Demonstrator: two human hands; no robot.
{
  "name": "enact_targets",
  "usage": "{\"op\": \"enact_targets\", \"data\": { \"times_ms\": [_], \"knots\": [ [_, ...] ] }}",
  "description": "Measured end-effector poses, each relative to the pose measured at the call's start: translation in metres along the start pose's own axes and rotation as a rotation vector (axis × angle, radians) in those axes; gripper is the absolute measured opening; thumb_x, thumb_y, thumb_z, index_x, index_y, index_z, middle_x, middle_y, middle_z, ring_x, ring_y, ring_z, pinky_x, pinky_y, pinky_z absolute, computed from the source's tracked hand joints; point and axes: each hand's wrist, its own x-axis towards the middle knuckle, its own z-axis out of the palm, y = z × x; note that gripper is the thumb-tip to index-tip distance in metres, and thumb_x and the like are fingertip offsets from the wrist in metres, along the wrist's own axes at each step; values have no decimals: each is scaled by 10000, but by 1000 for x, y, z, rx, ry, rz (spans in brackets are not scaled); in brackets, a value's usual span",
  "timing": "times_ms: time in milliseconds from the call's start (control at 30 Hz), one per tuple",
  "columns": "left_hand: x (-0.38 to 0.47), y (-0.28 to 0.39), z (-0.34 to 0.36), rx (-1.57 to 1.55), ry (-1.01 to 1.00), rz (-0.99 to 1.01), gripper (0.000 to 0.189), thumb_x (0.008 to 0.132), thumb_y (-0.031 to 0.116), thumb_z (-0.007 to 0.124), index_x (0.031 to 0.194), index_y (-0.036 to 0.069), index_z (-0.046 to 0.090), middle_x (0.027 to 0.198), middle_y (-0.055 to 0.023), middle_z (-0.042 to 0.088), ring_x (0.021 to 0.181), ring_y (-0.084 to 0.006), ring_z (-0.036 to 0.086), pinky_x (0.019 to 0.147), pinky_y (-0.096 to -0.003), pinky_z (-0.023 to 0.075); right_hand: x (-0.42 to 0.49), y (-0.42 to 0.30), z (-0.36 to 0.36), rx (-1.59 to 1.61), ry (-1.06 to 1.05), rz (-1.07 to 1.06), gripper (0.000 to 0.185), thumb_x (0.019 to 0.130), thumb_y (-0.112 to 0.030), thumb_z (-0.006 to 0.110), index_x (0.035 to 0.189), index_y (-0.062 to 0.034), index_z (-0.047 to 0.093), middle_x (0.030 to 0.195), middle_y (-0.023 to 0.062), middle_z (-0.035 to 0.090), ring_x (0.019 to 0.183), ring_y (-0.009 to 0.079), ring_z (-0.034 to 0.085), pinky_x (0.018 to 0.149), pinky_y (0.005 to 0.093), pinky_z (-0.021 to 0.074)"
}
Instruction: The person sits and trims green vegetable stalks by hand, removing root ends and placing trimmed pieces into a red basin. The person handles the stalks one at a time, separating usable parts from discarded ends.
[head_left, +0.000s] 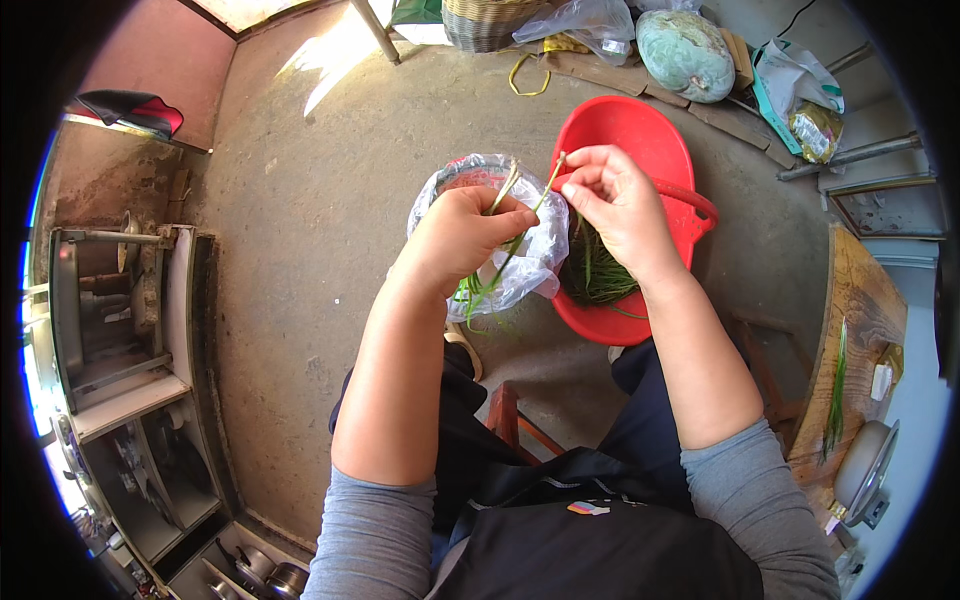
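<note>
My left hand (480, 225) holds a small bunch of thin green stalks (480, 289), leaf ends hanging down and pale stem ends pointing up between thumb and fingers. Beside it, my right hand (611, 202) pinches the pale tip of one green stalk (550, 187) whose lower part runs to the left hand. Under the left hand stands a bin lined with a clear plastic bag (544, 259). A red plastic basket (622, 127) with a handle (679, 193) sits below the right hand, and more green stalks (604, 274) lie in it, partly hidden.
A wooden board or tabletop (862, 277) at the right bears a bundle of green stalks (838, 390) and a metal pot (862, 461). A large winter melon (686, 56) and a woven basket (484, 22) are at the back. Open shelves (127, 405) stand at the left.
</note>
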Motion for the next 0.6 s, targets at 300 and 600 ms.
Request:
{"op": "enact_targets", "data": {
  "times_ms": [300, 600],
  "knots": [
    [-11, 15, -18, -94, 143, -13, 177, 832, 168, 662, 904, 6, 670, 682, 41, 551, 604, -44, 425, 557, -191, 333, 10, -4, -14, 113, 349, -91, 181, 845, 2, 617, 1018, -1, 562, 853, 46, 610, 765, 90, 579, 703, 220, 483],
    [-10, 9, -49, -209, 216, 23, 167, 823, 182, 687, 880, 27, 665, 702, 40, 570, 587, -35, 430, 541, -189, 336, 0, -11, 2, 441, 88, 38, 93, 885, -40, 588, 973, -10, 597, 881, 52, 629, 796, 116, 616, 750, 245, 506]
  ]
}}
